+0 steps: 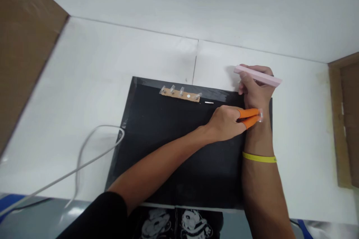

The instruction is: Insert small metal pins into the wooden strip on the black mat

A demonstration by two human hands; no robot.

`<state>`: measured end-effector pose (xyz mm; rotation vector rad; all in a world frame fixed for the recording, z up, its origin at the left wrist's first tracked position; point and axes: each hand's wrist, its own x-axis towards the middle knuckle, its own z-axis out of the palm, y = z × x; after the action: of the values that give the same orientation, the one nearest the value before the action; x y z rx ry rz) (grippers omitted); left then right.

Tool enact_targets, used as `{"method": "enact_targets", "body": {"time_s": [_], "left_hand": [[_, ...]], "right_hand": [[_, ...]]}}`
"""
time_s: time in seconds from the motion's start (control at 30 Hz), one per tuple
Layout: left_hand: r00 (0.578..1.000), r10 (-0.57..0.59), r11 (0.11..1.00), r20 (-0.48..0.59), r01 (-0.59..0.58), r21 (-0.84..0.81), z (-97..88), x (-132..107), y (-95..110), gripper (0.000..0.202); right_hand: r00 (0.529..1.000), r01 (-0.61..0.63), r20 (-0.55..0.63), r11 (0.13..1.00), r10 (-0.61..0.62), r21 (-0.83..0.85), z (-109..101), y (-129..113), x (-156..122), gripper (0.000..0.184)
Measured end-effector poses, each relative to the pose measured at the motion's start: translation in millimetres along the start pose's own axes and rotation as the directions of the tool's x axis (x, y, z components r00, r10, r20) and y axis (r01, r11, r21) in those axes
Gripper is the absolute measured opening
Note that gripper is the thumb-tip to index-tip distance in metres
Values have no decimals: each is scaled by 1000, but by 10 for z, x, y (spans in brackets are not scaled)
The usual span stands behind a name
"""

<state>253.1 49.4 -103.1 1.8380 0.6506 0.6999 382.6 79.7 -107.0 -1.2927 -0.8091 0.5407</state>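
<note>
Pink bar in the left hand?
No, the right hand holds the pink bar, while the left hand is over at the right forearm.

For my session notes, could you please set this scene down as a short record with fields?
Left hand: orange finger covers on two digits, tips at a small clear piece on the right wrist
Right hand: holds a pink bar
Right forearm: yellow wristband
Black mat: cardboard strip near far edge, bearing similar clear pieces
Left side: looped white cable
</note>
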Motion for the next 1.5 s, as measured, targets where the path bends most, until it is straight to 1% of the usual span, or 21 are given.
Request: {"method": "enact_targets", "body": {"time_s": [0.13, 0.3, 0.63, 0.77, 1.17, 1.5], "left_hand": [[1000, -1, 999, 1, 1, 34, -4, 3, -6, 22], [1000, 4, 999, -22, -3, 43, -12, 4, 6, 21], [998, 31, 999, -53, -29, 43, -8, 0, 23, 19], [999, 32, 998, -43, -29, 64, -10, 5, 28, 21], [1000, -23, 999, -22, 23, 26, 7, 5, 29, 22], [998, 6, 1000, -61, -6, 1, 27, 11, 8, 20]], "right_hand": [[1000, -19, -22, 1000, 19, -2, 2, 9, 3, 37], [1000, -11, -20, 1000, 11, -9, -4, 31, 13, 40], [1000, -14, -16, 1000, 14, -17, -2, 29, 4, 38], [1000, -12, -17, 999, 11, -33, -1, 28, 9, 37], [1000, -10, 4, 1000, 10, -27, 14, -26, -14, 33], [999, -32, -9, 998, 31, -60, 16, -45, -14, 34]]}}
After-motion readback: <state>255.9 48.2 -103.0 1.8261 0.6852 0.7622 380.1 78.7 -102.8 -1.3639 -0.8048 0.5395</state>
